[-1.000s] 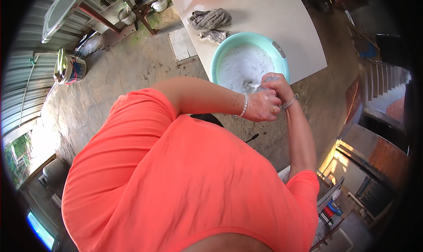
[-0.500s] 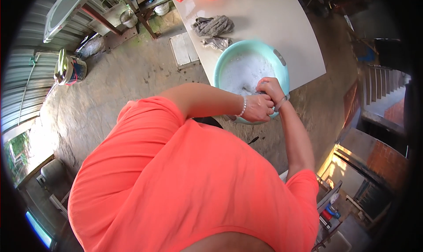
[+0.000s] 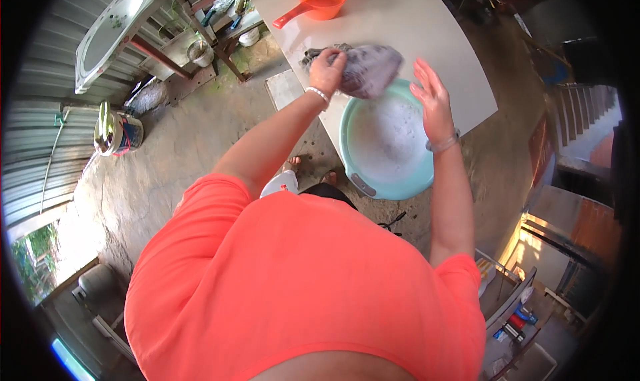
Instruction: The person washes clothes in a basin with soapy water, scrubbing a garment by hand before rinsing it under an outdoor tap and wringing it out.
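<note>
A wet, dark grey cloth (image 3: 370, 71), blurred by motion, hangs from my left hand (image 3: 327, 73), whose fingers are closed on one end of it. It spreads out over the table beside the far rim of a mint-green basin (image 3: 347, 138). White suds (image 3: 393, 131) and water fill the basin. My right hand (image 3: 432, 104) is raised at the basin's right rim, palm turned inward and fingers stretched out, holding nothing. Part of another grey cloth (image 3: 312, 56) shows on the table behind my left hand; the rest is hidden.
An orange-red dipper (image 3: 322, 0) stands at the far end of the pale table (image 3: 460, 68). On the left floor is a bucket (image 3: 123, 133) with things in it. A white sink (image 3: 117, 31) is at the far left. My feet (image 3: 293, 164) show below the table.
My hands were together over the suds at the basin's near right side. Now they are apart: the left has moved far and left with the cloth, the right has opened and lifted.
</note>
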The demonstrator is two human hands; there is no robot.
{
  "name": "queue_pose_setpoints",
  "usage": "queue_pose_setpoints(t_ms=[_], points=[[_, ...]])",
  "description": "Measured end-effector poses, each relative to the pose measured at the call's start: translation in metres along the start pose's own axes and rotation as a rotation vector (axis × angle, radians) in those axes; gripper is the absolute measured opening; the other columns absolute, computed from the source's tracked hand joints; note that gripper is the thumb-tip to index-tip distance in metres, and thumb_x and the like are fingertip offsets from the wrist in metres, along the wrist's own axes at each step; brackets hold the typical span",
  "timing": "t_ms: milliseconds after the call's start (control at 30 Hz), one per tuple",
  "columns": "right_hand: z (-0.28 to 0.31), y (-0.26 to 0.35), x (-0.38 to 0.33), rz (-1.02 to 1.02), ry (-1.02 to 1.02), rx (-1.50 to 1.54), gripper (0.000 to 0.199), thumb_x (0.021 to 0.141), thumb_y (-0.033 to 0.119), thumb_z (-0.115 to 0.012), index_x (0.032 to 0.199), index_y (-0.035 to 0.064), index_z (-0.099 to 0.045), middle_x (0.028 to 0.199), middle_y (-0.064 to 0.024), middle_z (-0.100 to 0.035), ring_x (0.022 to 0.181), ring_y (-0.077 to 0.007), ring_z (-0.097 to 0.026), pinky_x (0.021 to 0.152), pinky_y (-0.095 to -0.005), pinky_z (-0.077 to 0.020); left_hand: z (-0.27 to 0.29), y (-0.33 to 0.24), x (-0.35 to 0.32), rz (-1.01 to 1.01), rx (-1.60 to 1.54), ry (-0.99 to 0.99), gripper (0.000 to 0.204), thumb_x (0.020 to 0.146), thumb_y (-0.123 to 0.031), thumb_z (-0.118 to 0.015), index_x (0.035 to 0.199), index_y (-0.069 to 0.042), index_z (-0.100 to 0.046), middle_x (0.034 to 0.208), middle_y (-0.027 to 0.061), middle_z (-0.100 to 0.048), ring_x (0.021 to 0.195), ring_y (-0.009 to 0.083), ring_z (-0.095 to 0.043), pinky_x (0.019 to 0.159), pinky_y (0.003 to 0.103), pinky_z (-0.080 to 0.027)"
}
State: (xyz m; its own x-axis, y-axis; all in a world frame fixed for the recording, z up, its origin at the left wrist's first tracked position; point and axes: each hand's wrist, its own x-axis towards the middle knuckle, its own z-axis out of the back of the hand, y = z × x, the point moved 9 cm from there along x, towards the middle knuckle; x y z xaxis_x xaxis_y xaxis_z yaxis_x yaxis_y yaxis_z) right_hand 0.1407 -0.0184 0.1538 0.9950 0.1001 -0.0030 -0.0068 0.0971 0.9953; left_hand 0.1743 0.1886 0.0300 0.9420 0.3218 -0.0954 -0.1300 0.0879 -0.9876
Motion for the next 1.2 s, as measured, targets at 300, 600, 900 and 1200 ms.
queue_pose_setpoints(t_ms=[300,600,900,1200], points=[[0.182,-0.166,-0.162,-0.447,-0.549,-0.398,0.056,0.068,0.012,-0.063,0.113,-0.0081,-0.038,0.111,-0.0192,-0.045,0.100,-0.0223,-0.046,0.084,-0.0292,-0.0368,-0.051,0.079,0.000,-0.172,0.636,0.381,0.056,0.059,-0.023,-0.066,0.111,-0.016,-0.048,0.120,0.0207,-0.037,0.111,0.0327,-0.035,0.093,0.035,-0.029],[0.155,-0.230,-0.215,-0.711,-0.702,0.239,0.038,0.065,0.006,-0.062,0.098,-0.0057,-0.048,0.084,-0.0120,-0.054,0.069,-0.0227,-0.054,0.059,-0.0352,-0.0450,-0.015,0.062,-0.060,0.109,0.443,0.531,0.069,0.068,-0.043,-0.060,0.119,-0.003,-0.037,0.072,0.0134,-0.061,0.062,0.0183,-0.060,0.061,0.029,-0.048],[0.149,-0.247,-0.225,-0.694,-0.622,0.310,0.031,0.058,-0.006,-0.052,0.090,-0.0072,-0.050,0.083,-0.0118,-0.053,0.073,-0.0248,-0.053,0.064,-0.0365,-0.0458,-0.060,0.150,-0.168,0.774,0.125,0.548,0.025,0.063,-0.020,-0.063,0.064,0.004,-0.053,0.051,0.0083,-0.048,0.039,0.0181,-0.050,0.031,0.031,-0.040],[0.120,-0.188,-0.254,-0.488,-0.503,0.310,0.034,0.060,-0.006,-0.051,0.094,-0.0070,-0.049,0.087,-0.0092,-0.052,0.079,-0.0213,-0.051,0.070,-0.0317,-0.0420,-0.002,0.092,-0.203,0.608,0.102,0.417,0.016,0.060,-0.008,-0.060,0.059,0.006,-0.053,0.051,0.0111,-0.050,0.040,0.0189,-0.049,0.036,0.030,-0.039]])
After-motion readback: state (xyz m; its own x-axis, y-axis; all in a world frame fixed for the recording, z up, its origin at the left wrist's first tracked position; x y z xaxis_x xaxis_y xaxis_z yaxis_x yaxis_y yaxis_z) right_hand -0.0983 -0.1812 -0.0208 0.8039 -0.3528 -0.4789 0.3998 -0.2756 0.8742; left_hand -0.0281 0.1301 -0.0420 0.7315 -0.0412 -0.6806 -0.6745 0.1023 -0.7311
